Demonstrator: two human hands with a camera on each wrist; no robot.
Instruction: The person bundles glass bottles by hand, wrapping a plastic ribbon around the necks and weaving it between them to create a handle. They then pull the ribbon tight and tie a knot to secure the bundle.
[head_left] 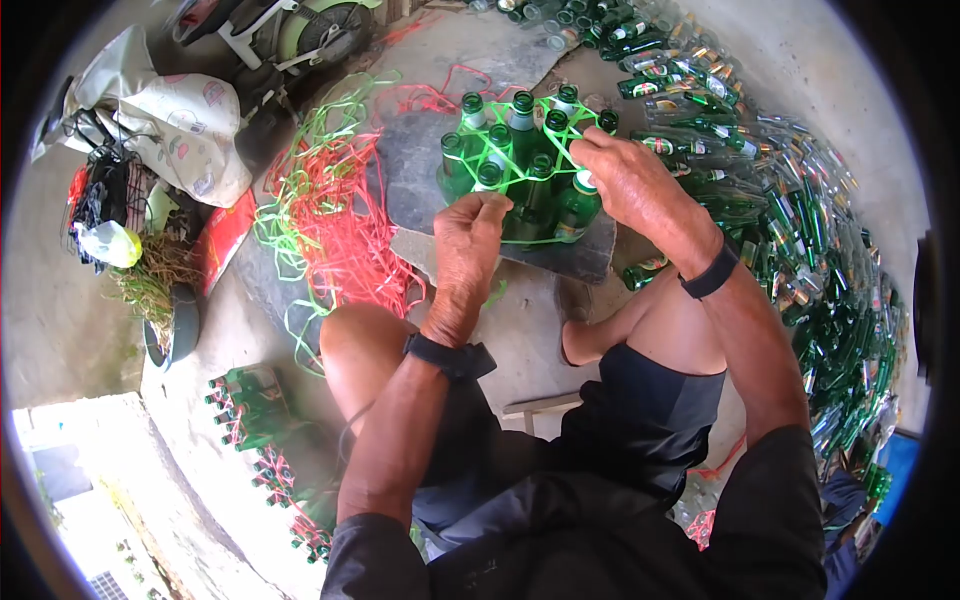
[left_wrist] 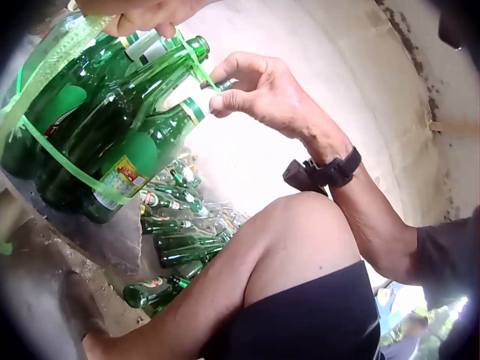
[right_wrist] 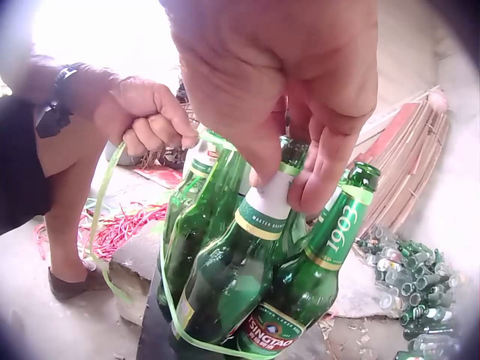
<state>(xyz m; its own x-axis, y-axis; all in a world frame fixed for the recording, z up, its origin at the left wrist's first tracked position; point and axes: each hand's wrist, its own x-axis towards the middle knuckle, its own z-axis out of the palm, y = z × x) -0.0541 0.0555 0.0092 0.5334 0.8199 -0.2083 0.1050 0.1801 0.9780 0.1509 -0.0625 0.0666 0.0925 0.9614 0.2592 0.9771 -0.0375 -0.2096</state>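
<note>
Green glass beer bottles (head_left: 538, 185) stand in a tight bundle on a dark slab, with a flat green plastic strap (head_left: 515, 181) crisscrossing their necks and another band (left_wrist: 73, 174) around their bodies. My left hand (head_left: 465, 240), at the near side of the bundle, pinches the strap between thumb and curled forefinger; a loose length (right_wrist: 97, 217) hangs from that fist. At the right side, my right hand (head_left: 640, 185) grips a bottle neck (right_wrist: 271, 196) with a white label, thumb on one side and fingers on the other. Beside it stands a bottle marked 1903 (right_wrist: 319, 262).
Red plastic strapping (head_left: 345, 235) lies tangled left of the slab (head_left: 575, 262). Many loose bottles (head_left: 790, 230) are heaped along the right wall. Bound bottle bundles (head_left: 255, 405) lie at lower left. A white sack (head_left: 180, 120) and a wheeled vehicle (head_left: 320, 40) are at upper left.
</note>
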